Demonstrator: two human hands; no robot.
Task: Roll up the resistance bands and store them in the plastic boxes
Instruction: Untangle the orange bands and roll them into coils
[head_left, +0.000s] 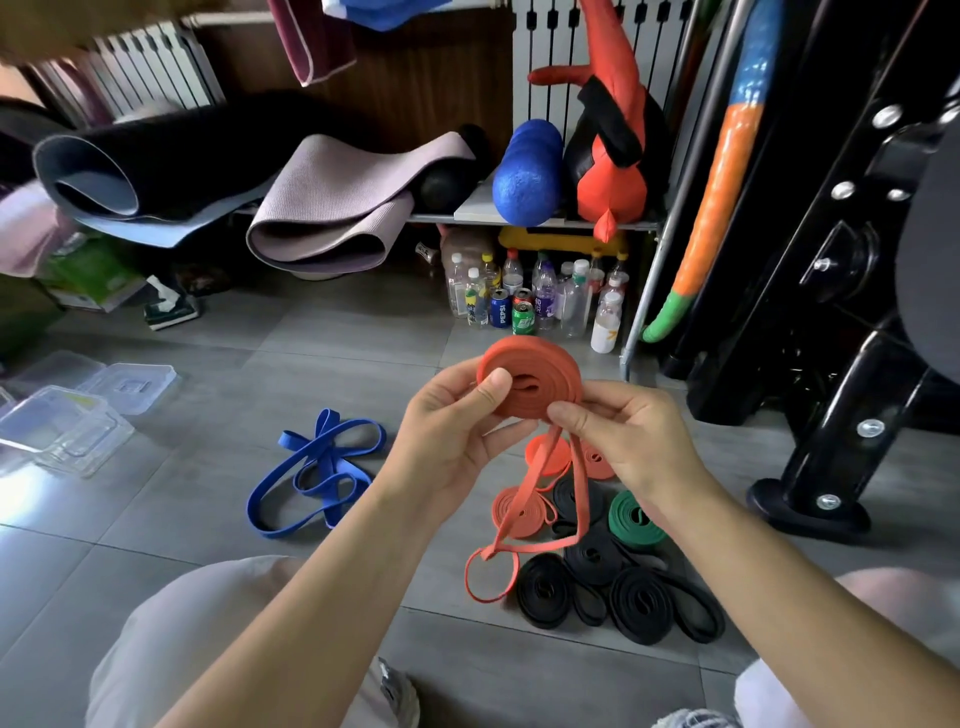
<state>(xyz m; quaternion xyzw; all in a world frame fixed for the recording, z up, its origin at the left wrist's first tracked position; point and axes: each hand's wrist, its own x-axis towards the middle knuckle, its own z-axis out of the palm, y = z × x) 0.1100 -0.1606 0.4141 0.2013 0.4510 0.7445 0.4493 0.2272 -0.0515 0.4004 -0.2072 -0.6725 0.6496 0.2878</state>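
Orange band (540, 364) coiled between both hands, held above the floor (260, 364).
Left hand (452, 431) grips the coil, thumb on its face; right hand (623, 436) pinches its lower edge, loose tail hanging below. Clear boxes (67, 415) sit far left, well apart, contents unclear.

1. The coiled band (535, 364) in the middle is orange-red all over, its hanging tail included.
2. The loose band (311, 478) on the floor to the left is bright blue.
3. Near right lie black rolls (644, 603), one green roll (631, 517) and smaller orange-red rolls (519, 512).
4. The plastic boxes (67, 431) at the left are clear and colourless.
5. The floor (260, 353) is grey tile with thin paler joints.
6. Far back, a mat (332, 208) is lilac with fine ribbing, and the foam roller (527, 174) is deep blue.
7. The pole (722, 171) at the far right runs green, orange, then blue.
8. One can (500, 309) is blue.
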